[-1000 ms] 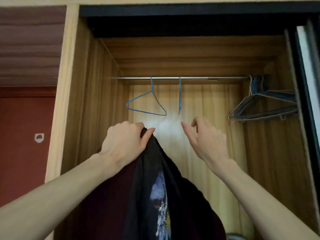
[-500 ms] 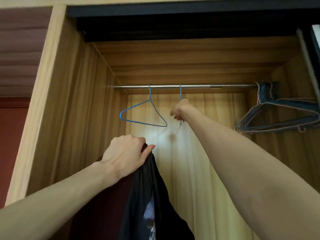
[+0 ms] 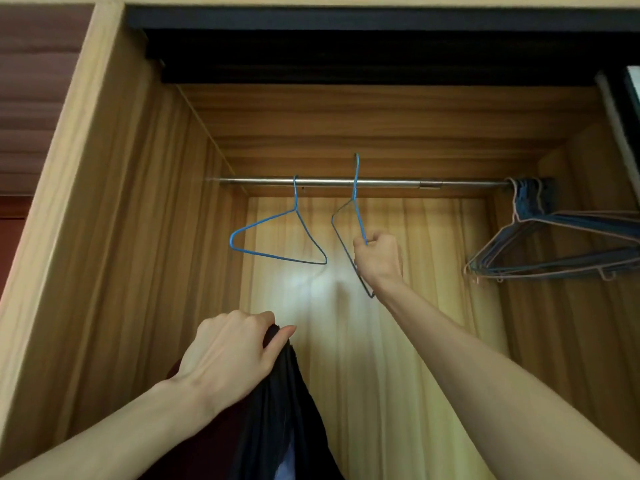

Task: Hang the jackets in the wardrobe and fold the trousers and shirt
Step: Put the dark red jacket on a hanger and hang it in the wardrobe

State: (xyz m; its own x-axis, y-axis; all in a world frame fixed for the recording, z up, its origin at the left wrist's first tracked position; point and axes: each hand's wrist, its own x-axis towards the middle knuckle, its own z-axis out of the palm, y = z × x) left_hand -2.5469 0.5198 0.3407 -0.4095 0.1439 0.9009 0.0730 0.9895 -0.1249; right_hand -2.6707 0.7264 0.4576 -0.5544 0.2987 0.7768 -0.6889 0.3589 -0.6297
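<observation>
- The dark garment [image 3: 277, 410] runs off the bottom edge; its shape and kind cannot be told, and a pale print on it is cut off there.
- The left hand [image 3: 228, 355] covers the garment's top, so the part it grips is hidden.
- The right hand [image 3: 377, 254] hides part of the blue hanger [image 3: 356, 209] in its fist; whether the hook touches the rail [image 3: 346, 182] cannot be told.
- The bunched hangers [image 3: 554, 251] on the right are cut by the edge; their number cannot be told.
- Both forearms leave the frame at the bottom.
</observation>
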